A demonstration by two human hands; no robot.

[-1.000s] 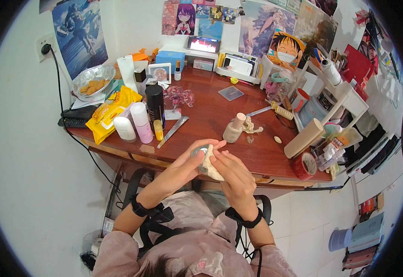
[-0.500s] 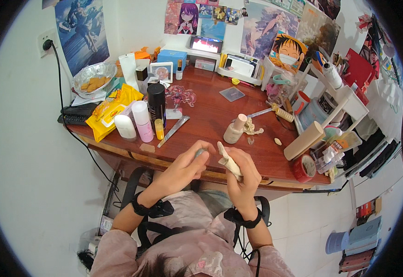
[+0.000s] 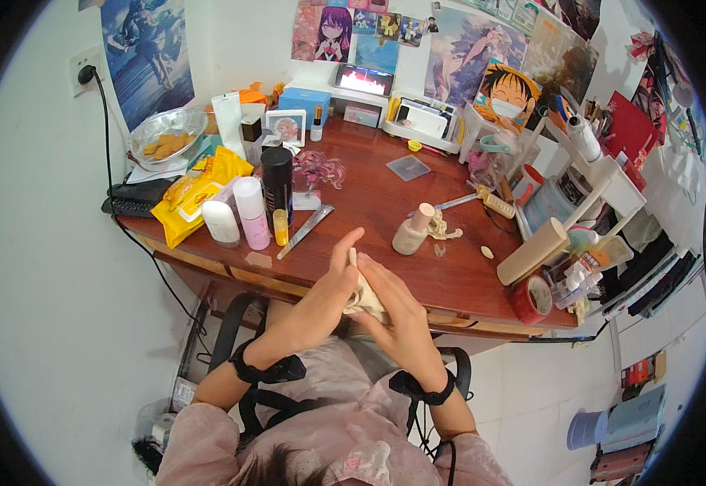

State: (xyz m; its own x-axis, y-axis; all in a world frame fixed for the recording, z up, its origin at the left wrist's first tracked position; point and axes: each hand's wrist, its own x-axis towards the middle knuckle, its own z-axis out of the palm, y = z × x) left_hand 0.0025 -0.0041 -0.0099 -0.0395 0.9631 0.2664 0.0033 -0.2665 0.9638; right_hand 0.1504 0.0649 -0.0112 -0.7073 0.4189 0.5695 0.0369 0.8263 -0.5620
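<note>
My left hand (image 3: pixel 318 301) and my right hand (image 3: pixel 397 316) come together at the desk's front edge, fingers stretched out and leaning toward each other. Between their palms they press a crumpled cream-coloured piece (image 3: pixel 363 298), soft-looking; whether it is cloth or a dough-like stuff I cannot tell. Part of it is hidden by the fingers. Just beyond my right hand stands a small beige bottle (image 3: pixel 408 237) with a pinkish cap. Behind that bottle lie more cream scraps (image 3: pixel 444 230) of similar look.
On the left stand a pink spray bottle (image 3: pixel 252 219), a black can (image 3: pixel 277 182) and a yellow wipes pack (image 3: pixel 195 202). A metal file-like strip (image 3: pixel 306 231) lies near them. To the right are a beige cylinder (image 3: pixel 533 251), a red tape roll (image 3: pixel 533 296) and a white rack (image 3: pixel 604 190).
My right hand has moved left with the cream piece and met my left hand, which now presses against it. The small greyish thing at my left fingers is out of sight.
</note>
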